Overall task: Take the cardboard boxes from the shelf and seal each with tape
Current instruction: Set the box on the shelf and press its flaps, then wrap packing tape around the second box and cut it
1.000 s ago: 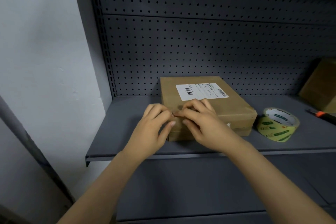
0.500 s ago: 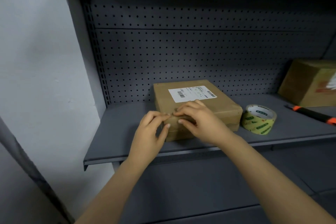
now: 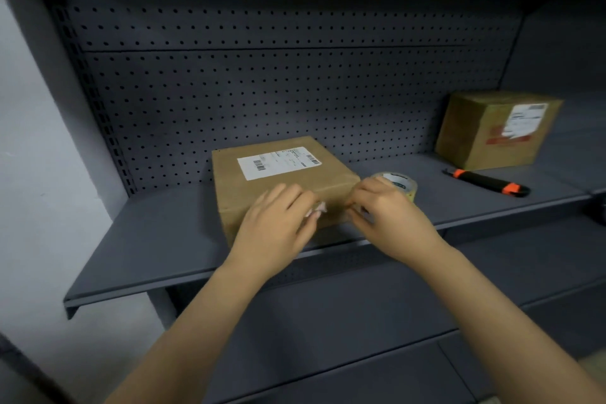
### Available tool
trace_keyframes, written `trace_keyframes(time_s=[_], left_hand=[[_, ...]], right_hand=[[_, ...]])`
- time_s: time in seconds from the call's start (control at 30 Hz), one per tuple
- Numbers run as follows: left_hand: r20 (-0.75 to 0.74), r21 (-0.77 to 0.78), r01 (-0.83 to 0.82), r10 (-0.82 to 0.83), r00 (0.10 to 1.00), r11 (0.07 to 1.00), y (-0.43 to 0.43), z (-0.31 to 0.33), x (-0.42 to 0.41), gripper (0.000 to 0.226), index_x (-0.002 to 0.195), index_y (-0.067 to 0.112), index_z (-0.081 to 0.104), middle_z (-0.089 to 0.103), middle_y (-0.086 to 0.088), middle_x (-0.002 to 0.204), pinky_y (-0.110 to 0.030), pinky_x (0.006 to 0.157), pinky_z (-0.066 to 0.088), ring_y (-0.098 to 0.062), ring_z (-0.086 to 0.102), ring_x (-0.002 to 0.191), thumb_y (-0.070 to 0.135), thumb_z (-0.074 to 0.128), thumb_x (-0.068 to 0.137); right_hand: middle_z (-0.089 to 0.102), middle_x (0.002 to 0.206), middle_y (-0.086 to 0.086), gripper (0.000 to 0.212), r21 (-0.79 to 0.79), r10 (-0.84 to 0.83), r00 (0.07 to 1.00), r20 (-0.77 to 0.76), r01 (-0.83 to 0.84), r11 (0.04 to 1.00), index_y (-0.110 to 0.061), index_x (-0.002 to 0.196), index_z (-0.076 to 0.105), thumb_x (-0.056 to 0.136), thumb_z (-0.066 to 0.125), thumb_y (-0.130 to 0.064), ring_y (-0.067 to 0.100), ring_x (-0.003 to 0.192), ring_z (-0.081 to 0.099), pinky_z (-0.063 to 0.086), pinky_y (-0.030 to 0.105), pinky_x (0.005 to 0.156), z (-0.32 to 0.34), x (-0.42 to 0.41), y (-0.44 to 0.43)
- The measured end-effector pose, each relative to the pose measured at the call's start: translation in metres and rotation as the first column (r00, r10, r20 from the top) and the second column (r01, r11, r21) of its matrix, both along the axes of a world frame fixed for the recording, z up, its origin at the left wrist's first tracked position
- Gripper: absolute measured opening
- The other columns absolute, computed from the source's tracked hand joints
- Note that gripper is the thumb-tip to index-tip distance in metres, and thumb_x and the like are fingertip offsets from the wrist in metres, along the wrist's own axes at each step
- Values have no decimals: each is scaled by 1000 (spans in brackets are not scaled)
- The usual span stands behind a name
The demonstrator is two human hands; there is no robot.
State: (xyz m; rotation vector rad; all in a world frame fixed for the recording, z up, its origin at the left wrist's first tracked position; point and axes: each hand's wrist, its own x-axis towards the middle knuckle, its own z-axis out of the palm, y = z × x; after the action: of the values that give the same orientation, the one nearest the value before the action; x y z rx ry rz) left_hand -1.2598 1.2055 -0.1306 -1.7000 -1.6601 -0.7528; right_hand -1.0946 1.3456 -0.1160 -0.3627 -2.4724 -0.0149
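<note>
— Grey metal shelf [image 3: 157, 239], and the flat cardboard box [image 3: 282, 180] sits on it a little left of the middle, white label [image 3: 278, 162] facing up. So it hasn't come off the shelf?

— Not that I can see. It's being worked on where it lies. Look at the left hand [image 3: 275, 226]. It rests against the near face of the box with its fingers curled, and thumb and forefinger are nipped on a pale strip [image 3: 319, 208].

— Tape?

— I'd guess so, but it's too blurred to swear to. To its right, the right hand [image 3: 390, 216] is at the box's near right corner. Its fingertips are drawn together too, pinching what looks like the other end.

— Where's the box in relation to those grips?

— Right behind them, touching both hands. They hold the strip, not the box. A short stretch of the near face shows between them.

— Sealed, then?

— I can't make out any tape laid down. I'd judge this first seal is only half made.

— And right of the hands?

— The tape roll [image 3: 401, 182] is just beyond the right hand and partly hidden by it. I can't tell whether it touches the box. Further right a black and orange knife [image 3: 485, 182] lies flat. At the far right there's a taller second box [image 3: 492, 131], well apart from both hands. I reckon that one is left to do.
</note>
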Motion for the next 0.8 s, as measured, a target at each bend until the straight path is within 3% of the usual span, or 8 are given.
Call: trace_keyframes(time_s=[0.17, 0.37, 0.47, 0.57, 0.7, 0.8], left_hand=[[-57, -67, 8, -12, 998, 998, 55, -9, 49, 15, 92, 14, 62, 56, 0, 85, -28, 70, 35, -21, 50, 80, 27, 54, 92], [-19, -147, -72, 70, 997, 987, 125, -17, 94, 20, 100, 13, 63, 59, -1, 92, -35, 71, 47, -23, 55, 84, 29, 56, 90], [12, -290, -157, 168, 986, 944, 153, -17, 104, 37, 117, 13, 63, 62, -2, 111, -38, 88, 47, -25, 58, 103, 35, 69, 87], [48, -425, -198, 240, 970, 883, 171, -17, 107, 47, 130, 16, 56, 60, -3, 126, -33, 106, 32, -24, 51, 120, 43, 62, 92], [143, -433, -206, 292, 946, 878, 180, -13, 118, 39, 124, 13, 59, 66, -6, 116, -31, 97, 32, -25, 55, 109, 39, 60, 95], [426, -316, -140, 272, 863, 938, 179, -11, 128, 35, 119, 12, 62, 66, -5, 99, -27, 78, 40, -20, 57, 92, 36, 66, 93]], right_hand=[[63, 93, 3, 6, -17, -115, 993, 29, 116, 993, -12, 88, 71, 83, 71, -9, 25, 88, 54, 37, 26, 74, -4, 60, 45], [61, 95, 2, 6, -62, -96, 991, 98, 102, 993, -14, 94, 71, 90, 66, -14, 23, 92, 52, 37, 26, 80, -12, 116, 120], [61, 95, 2, 6, -81, -58, 991, 119, 68, 994, -14, 93, 70, 89, 66, -15, 25, 93, 52, 39, 28, 80, -18, 128, 154], [61, 96, 2, 9, -99, -22, 990, 141, 36, 994, -14, 95, 70, 89, 65, -17, 24, 94, 52, 38, 28, 80, -20, 131, 175], [62, 103, 1, 16, -173, 27, 991, 135, -3, 985, -15, 104, 69, 90, 63, -20, 23, 101, 51, 38, 27, 83, -21, 130, 194], [60, 114, -2, 29, -323, 62, 997, 50, -42, 945, -18, 119, 63, 91, 63, -29, 18, 110, 51, 37, 24, 85, -21, 128, 201]])
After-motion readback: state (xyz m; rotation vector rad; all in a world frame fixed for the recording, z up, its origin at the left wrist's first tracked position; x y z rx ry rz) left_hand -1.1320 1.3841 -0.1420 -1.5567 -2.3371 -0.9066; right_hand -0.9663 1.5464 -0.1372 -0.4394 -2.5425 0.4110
